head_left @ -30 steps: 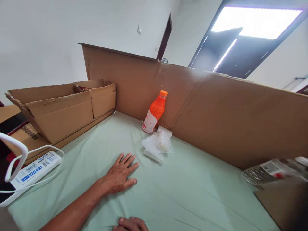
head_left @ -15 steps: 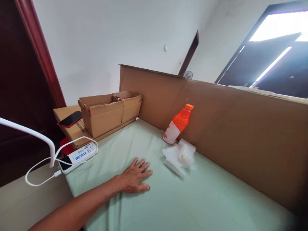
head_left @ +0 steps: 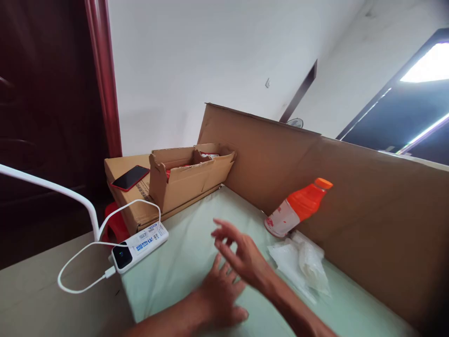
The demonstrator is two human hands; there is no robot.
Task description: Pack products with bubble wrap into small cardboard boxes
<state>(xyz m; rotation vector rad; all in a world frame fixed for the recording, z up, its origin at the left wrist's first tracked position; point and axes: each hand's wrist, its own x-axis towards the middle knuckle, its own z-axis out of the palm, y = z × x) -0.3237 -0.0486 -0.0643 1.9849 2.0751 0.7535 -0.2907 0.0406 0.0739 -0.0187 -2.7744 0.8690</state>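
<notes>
My left hand (head_left: 222, 295) lies on the pale green table cover (head_left: 182, 252), fingers spread and nothing in it. Above and partly across it hovers my right hand (head_left: 242, 255), its fingers apart and loosely bent, also holding nothing. To the right of my hands, clear and white plastic bags (head_left: 303, 262) lie crumpled on the cover. Just behind them stands a bottle (head_left: 298, 208) with bright orange contents, an orange cap and a white label, close to the cardboard panel.
A tall cardboard panel (head_left: 368, 206) bounds the back and right. At the left back, open cardboard boxes (head_left: 189, 180) and a phone (head_left: 131, 178) rest on a flat carton (head_left: 121, 164). A white power bank (head_left: 140, 245) with a white cable (head_left: 75, 257) lies at the left edge.
My right hand has come into view from the lower right, over my left hand. My left hand sits lower in the picture. The view has turned left, shifting the surroundings rightward.
</notes>
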